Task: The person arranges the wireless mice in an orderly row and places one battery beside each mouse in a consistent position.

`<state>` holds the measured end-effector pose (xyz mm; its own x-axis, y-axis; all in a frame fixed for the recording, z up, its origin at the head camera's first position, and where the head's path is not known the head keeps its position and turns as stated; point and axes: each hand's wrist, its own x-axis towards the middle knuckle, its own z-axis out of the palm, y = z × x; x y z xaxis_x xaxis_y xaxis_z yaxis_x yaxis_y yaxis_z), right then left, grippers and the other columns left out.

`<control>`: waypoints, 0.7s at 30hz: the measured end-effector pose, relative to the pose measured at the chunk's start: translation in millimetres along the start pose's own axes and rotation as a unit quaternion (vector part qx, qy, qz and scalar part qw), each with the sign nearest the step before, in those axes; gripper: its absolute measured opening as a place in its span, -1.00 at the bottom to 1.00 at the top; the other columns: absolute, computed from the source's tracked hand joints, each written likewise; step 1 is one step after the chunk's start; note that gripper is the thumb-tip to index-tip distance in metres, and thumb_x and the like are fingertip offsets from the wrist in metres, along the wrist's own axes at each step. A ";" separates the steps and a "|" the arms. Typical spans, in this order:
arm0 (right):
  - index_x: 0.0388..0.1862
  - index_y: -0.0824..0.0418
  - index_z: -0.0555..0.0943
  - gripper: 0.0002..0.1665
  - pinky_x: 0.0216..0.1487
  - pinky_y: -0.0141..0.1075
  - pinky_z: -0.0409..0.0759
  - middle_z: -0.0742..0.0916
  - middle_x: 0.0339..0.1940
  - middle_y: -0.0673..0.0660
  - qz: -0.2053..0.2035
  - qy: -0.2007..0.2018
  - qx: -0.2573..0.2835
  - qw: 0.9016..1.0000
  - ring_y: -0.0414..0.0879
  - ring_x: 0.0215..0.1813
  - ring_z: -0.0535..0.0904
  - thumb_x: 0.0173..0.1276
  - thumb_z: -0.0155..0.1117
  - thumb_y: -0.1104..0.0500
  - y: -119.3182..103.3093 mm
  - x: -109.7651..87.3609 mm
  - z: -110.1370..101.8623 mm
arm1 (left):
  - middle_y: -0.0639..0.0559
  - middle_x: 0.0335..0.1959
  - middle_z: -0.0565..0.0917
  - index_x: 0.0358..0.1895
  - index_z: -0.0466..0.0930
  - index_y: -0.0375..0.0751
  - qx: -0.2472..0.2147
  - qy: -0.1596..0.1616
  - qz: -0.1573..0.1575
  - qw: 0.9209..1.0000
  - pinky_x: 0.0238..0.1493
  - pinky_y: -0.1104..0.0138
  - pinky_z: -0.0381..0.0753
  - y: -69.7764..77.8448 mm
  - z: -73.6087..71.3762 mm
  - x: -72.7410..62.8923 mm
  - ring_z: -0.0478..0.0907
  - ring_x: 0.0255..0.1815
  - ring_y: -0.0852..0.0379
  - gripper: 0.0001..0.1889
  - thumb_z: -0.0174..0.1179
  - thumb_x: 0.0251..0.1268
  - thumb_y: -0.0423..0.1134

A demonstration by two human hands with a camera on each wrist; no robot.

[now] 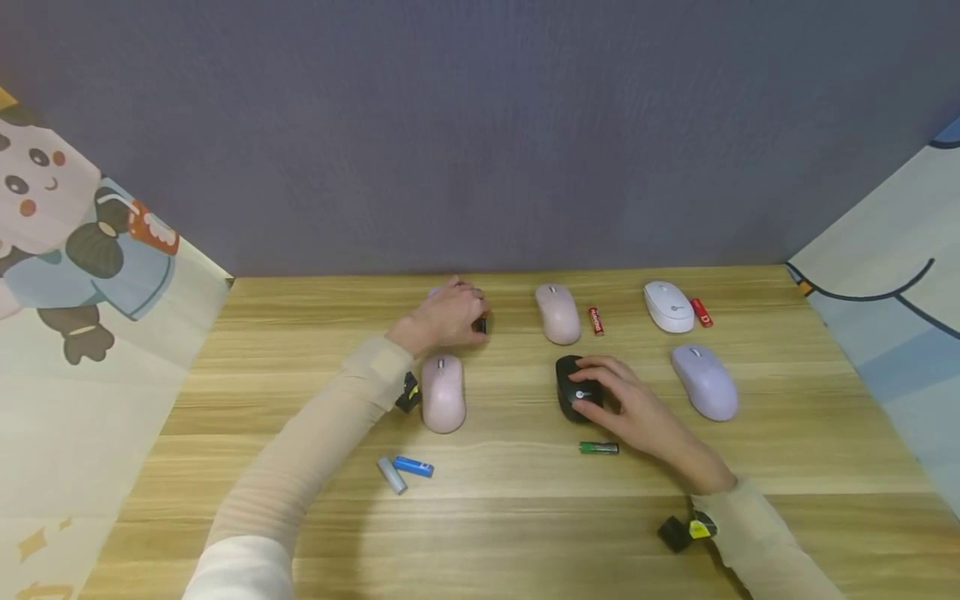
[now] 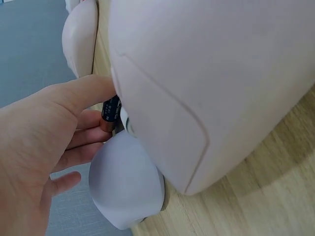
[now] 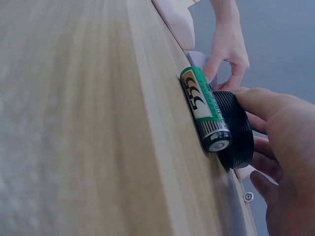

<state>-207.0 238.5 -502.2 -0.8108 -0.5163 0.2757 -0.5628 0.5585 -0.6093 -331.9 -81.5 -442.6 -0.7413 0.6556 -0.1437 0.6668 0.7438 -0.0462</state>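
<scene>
On the table (image 1: 510,533), nearer the right edge than the left, the right hand (image 1: 633,410) grips the black mouse (image 1: 567,392). The left hand (image 1: 448,314), near the far edge, pinches a dark battery (image 2: 111,109); the green battery (image 1: 598,447) lies just beside the mouse.

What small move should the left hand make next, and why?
Probably settle the dark battery beside the partly hidden lavender mouse and let go: the left hand holds it close to that mouse, and a red battery likewise lies beside the rear pink mouse.
</scene>
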 end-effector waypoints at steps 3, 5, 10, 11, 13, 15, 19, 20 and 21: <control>0.22 0.03 0.62 -0.56 0.38 0.10 0.48 0.56 0.40 0.10 0.000 0.000 0.001 1.000 0.09 0.45 0.43 0.39 0.47 0.13 0.0 0.2 0.1 | -0.13 0.24 0.67 0.14 0.69 -0.19 -0.004 -0.002 -0.001 1.000 0.57 0.02 0.25 -0.8 0.5 -0.7 0.54 0.34 -0.12 -0.51 0.34 0.36 0.10; 0.22 0.03 0.62 -0.56 0.38 0.12 0.48 0.56 0.40 0.10 0.002 -0.001 0.003 1.000 0.10 0.45 0.42 0.39 0.47 0.13 -0.2 0.3 0.1 | -0.14 0.26 0.66 0.16 0.68 -0.20 -0.009 -0.003 -0.002 1.000 0.58 0.01 0.23 -1.0 0.7 -1.3 0.52 0.36 -0.13 -0.50 0.34 0.36 0.10; 0.22 0.03 0.61 -0.57 0.39 0.15 0.47 0.55 0.40 0.11 0.008 -0.003 0.005 1.000 0.12 0.45 0.42 0.40 0.46 0.12 -0.5 0.4 0.0 | -0.18 0.32 0.62 0.21 0.66 -0.21 -0.021 -0.006 -0.004 1.000 0.62 -0.07 0.17 -1.7 1.1 -1.7 0.47 0.42 -0.16 -0.49 0.34 0.37 0.08; 0.22 0.03 0.61 -0.57 0.39 0.15 0.47 0.55 0.40 0.11 0.007 -0.002 0.004 1.000 0.12 0.45 0.42 0.40 0.46 0.12 -0.4 0.5 0.0 | -0.18 0.32 0.61 0.21 0.66 -0.21 -0.022 -0.006 -0.005 1.000 0.62 -0.08 0.16 -2.1 1.5 -1.6 0.46 0.43 -0.16 -0.49 0.33 0.37 0.07; 0.22 0.03 0.61 -0.57 0.39 0.15 0.47 0.55 0.40 0.11 0.006 -0.002 0.003 1.000 0.11 0.45 0.42 0.40 0.46 0.13 -0.4 0.6 0.1 | -0.18 0.33 0.61 0.20 0.66 -0.20 -0.022 -0.007 -0.006 1.000 0.62 -0.09 0.15 -2.5 1.9 -1.7 0.45 0.44 -0.17 -0.50 0.32 0.37 0.07; 0.21 0.03 0.61 -0.57 0.39 0.14 0.47 0.56 0.39 0.11 0.005 -0.001 0.002 1.000 0.11 0.45 0.42 0.39 0.46 0.13 -0.4 0.6 0.3 | -0.18 0.33 0.60 0.20 0.66 -0.20 -0.023 -0.008 -0.006 1.000 0.62 -0.10 0.15 -2.7 2.2 -1.7 0.44 0.45 -0.17 -0.51 0.31 0.38 0.07; 0.21 0.04 0.62 -0.57 0.39 0.14 0.47 0.56 0.39 0.11 0.005 -0.001 0.004 1.000 0.11 0.45 0.43 0.39 0.46 0.14 -0.5 0.7 0.4 | -0.18 0.34 0.60 0.21 0.65 -0.19 -0.024 -0.010 -0.008 1.000 0.63 -0.10 0.14 -2.7 2.4 -2.1 0.42 0.46 -0.18 -0.51 0.30 0.38 0.07; 0.21 0.05 0.62 -0.57 0.39 0.15 0.47 0.56 0.39 0.12 0.006 0.000 0.004 1.000 0.12 0.45 0.43 0.39 0.46 0.14 -0.5 0.8 0.5 | -0.18 0.34 0.60 0.21 0.65 -0.19 -0.024 -0.010 -0.008 1.000 0.63 -0.10 0.14 -2.7 2.4 -2.2 0.43 0.46 -0.18 -0.50 0.30 0.38 0.07; 0.21 0.05 0.62 -0.57 0.39 0.15 0.47 0.56 0.39 0.12 0.006 -0.001 0.004 1.000 0.12 0.45 0.43 0.39 0.46 0.14 -0.6 0.8 0.5 | -0.18 0.33 0.60 0.21 0.65 -0.20 -0.024 -0.010 -0.008 1.000 0.63 -0.10 0.14 -2.6 2.4 -2.2 0.43 0.45 -0.18 -0.50 0.31 0.39 0.07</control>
<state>-207.3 237.5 -502.0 -0.8177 -0.5100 0.2669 -0.5510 0.5595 -0.6191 -331.8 -85.2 -444.5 -0.7500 0.6409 -0.1635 0.6498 0.7601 -0.0011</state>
